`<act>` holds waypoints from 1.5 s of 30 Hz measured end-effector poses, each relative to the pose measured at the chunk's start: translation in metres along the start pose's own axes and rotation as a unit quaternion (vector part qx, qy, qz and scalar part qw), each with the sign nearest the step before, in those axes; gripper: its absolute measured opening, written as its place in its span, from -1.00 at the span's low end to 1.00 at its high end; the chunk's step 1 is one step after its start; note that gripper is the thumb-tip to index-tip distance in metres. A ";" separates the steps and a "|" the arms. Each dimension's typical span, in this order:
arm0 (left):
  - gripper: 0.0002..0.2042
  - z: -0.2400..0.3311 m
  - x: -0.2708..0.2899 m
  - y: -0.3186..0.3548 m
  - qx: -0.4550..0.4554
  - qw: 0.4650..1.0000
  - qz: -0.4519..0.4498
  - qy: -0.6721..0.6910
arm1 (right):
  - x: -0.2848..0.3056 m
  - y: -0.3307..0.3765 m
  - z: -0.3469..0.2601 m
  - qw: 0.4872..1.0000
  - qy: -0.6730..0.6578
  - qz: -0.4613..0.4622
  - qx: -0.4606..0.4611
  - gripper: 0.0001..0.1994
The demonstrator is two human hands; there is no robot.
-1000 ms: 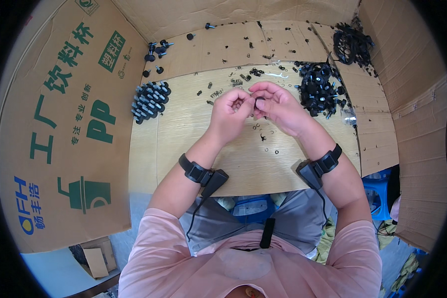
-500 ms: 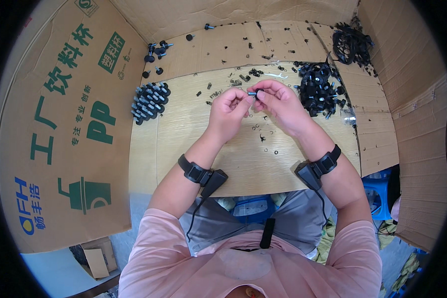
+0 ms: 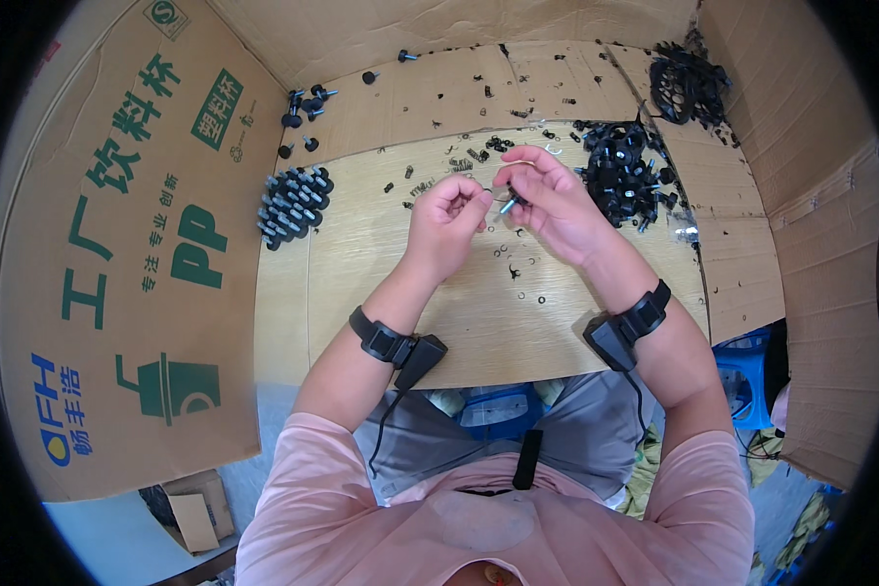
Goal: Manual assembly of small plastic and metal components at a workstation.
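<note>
My right hand [image 3: 554, 207] pinches a black-headed bolt [image 3: 508, 206] between thumb and fingers, its silvery shank tilted down toward the left. Close beside it, my left hand [image 3: 446, 225] is closed, thumb pressed against the fingers. A tiny dark bit shows at its fingertips, too small to name. A small gap separates the two hands over the wooden board [image 3: 400, 313]. Below them lie several small dark rings [image 3: 521, 295]; beyond the fingers are short coil springs [image 3: 478, 155]. To the right, a heap of black-headed bolts [image 3: 620, 176] sits close to my right hand.
Bolts standing shank-up form a tight group [image 3: 293, 205] at the board's left, with a few loose bolts [image 3: 308, 103] behind. Tangled black strips [image 3: 689, 86] lie in the far right corner. Cardboard walls [image 3: 137, 254] enclose the work surface.
The bolt, level between both hands before, now tilts downward in my right hand alone. My right fingers have lifted and spread a little; my left hand has stayed nearly in place.
</note>
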State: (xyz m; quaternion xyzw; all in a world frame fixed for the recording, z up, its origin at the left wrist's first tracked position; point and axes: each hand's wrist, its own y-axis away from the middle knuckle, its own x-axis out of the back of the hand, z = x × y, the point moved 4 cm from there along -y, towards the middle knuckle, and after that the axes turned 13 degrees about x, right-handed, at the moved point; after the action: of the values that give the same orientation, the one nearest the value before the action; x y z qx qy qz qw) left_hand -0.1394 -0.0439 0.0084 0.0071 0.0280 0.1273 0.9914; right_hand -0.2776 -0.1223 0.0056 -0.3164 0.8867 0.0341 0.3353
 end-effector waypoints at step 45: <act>-0.92 0.001 0.002 -0.001 -0.017 0.999 0.030 -0.038 | 0.014 -0.005 0.004 0.998 -0.031 0.047 0.019 -0.79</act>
State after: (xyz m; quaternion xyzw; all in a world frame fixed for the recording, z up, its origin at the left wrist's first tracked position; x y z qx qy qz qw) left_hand -0.1367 -0.0446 0.0097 -0.0037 -0.0116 0.1568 0.9876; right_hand -0.2804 -0.1324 -0.0049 -0.2669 0.8904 0.0431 0.3661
